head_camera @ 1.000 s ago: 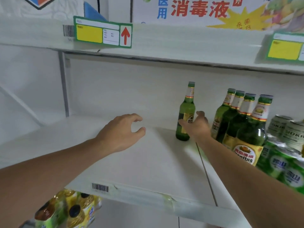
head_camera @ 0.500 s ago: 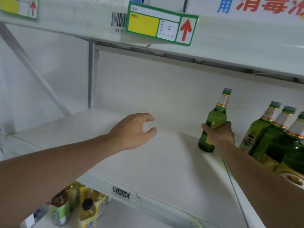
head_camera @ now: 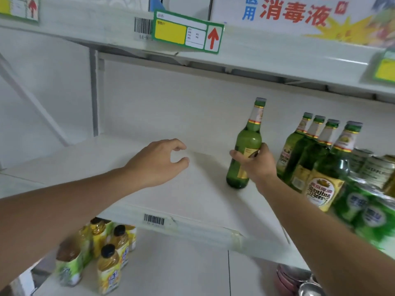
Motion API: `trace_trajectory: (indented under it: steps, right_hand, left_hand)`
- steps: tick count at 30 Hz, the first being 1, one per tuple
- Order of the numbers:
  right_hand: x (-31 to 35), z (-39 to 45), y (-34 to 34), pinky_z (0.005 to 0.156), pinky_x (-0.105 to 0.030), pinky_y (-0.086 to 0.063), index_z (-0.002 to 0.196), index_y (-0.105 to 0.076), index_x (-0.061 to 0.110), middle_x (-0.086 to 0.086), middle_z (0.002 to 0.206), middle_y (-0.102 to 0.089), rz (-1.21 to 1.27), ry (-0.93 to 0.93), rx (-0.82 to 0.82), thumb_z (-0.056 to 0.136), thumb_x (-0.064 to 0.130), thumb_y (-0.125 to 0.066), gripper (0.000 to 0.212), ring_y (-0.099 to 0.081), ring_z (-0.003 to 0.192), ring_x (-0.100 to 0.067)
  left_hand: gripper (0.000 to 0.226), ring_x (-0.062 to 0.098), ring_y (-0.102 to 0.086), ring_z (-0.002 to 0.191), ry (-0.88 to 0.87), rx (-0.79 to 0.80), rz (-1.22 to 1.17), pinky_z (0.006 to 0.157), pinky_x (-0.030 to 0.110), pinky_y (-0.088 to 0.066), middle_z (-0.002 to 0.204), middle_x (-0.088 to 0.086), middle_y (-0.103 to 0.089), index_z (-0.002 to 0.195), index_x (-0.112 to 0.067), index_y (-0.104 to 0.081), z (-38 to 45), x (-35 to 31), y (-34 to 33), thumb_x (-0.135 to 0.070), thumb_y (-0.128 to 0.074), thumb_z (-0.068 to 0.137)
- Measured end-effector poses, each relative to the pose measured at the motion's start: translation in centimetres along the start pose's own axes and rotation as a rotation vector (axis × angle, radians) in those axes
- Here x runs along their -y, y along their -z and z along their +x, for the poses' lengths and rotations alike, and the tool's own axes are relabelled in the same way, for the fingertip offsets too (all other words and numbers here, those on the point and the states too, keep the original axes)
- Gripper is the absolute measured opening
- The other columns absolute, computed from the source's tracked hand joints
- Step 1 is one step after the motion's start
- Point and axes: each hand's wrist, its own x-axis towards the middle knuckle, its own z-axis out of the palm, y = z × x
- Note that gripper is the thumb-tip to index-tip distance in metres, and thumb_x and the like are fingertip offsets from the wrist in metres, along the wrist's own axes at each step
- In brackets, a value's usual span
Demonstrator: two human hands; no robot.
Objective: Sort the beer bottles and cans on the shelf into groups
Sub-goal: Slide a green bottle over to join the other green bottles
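**Barely begun: one bottle leaves the pack on a crowded beer shelf**

Nearest the camera, two bare forearms reach in over the front lip of the white shelf [head_camera: 192,227], below which juice bottles [head_camera: 111,253] stand on a lower tier. The left hand [head_camera: 158,165] hovers over the bare left half of the shelf, fingers loosely curled, thumb and forefinger apart, holding nothing. Further in, the right hand [head_camera: 256,165] wraps the lower body of a single green beer bottle [head_camera: 245,146], fingers closed round the label; the bottle is upright, its base at or just above the shelf, clear of the others. Behind and to the right, four more green bottles [head_camera: 316,159] stand in a tight row, with cans [head_camera: 372,201] crowded beside them at the far right. Sorting appears to be at an early stage: one bottle is apart, the rest are bunched together, and the whole left side is open for groups.
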Motion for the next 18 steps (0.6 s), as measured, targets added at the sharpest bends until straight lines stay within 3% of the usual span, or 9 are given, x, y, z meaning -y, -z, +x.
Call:
trace_trajectory:
  steps: [8, 18]
  right_hand:
    - [2.0, -8.9, 3.7, 0.081, -0.037, -0.061, 0.121, -0.06, 0.025, 0.006, 0.105, -0.072, -0.005, -0.026, -0.104, 0.076, 0.051, -0.093, 0.062, -0.072, 0.095, -0.015]
    - [0.2, -13.8, 11.1, 0.083, -0.049, -0.065, 0.112, -0.061, 0.03, 0.005, 0.103, -0.074, -0.028, -0.055, -0.136, 0.072, 0.053, -0.094, 0.057, -0.072, 0.093, -0.017]
  left_hand:
    - [0.046, 0.011, -0.057, 0.137, -0.121, 0.073, -0.081, 0.113, 0.036, -0.046, 0.145, -0.017, -0.064, 0.141, -0.033, -0.064, -3.8, -0.5, 0.9, -0.054, -0.062, 0.1]
    - [0.045, 0.011, -0.059, 0.132, -0.143, 0.092, -0.124, 0.11, 0.036, -0.047, 0.142, -0.017, -0.065, 0.139, -0.034, -0.065, -7.6, -4.9, -0.7, -0.054, -0.062, 0.098]
